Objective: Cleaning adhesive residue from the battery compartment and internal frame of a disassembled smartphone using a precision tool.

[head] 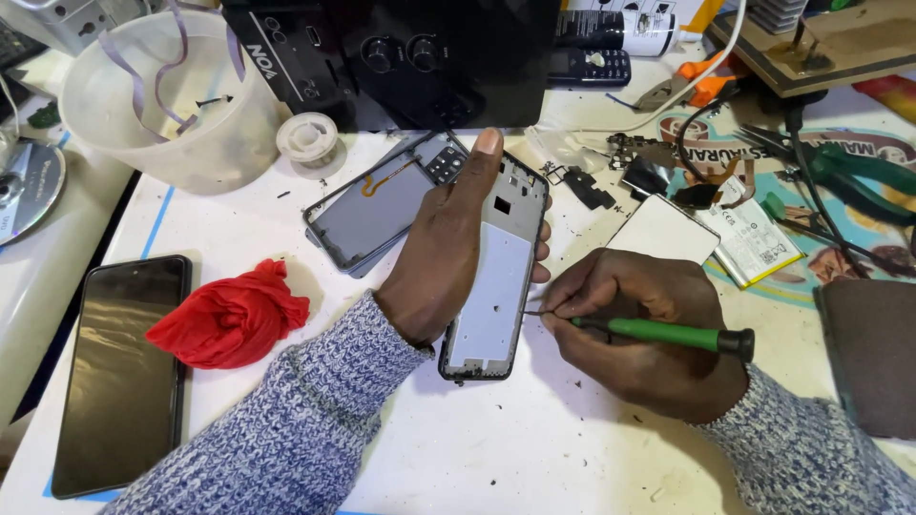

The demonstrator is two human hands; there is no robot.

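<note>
My left hand point(441, 250) grips an opened phone frame point(496, 286) from its left side, thumb stretched up along the edge, fingertips showing on the right edge. The frame lies lengthwise on the white table, its grey inner plate facing up. My right hand point(649, 329) holds a green-handled screwdriver point(668, 333) with a black cap. Its thin metal tip touches the frame's right edge about halfway down. Both sleeves are grey knit.
A detached phone screen panel point(377, 205) lies behind the frame. At left sit a red cloth point(231, 317) and a dark phone point(122, 372). A white tub point(167, 100), tape roll point(310, 141), battery point(754, 238), white plate point(663, 231), pliers point(859, 176) and loose parts crowd the back.
</note>
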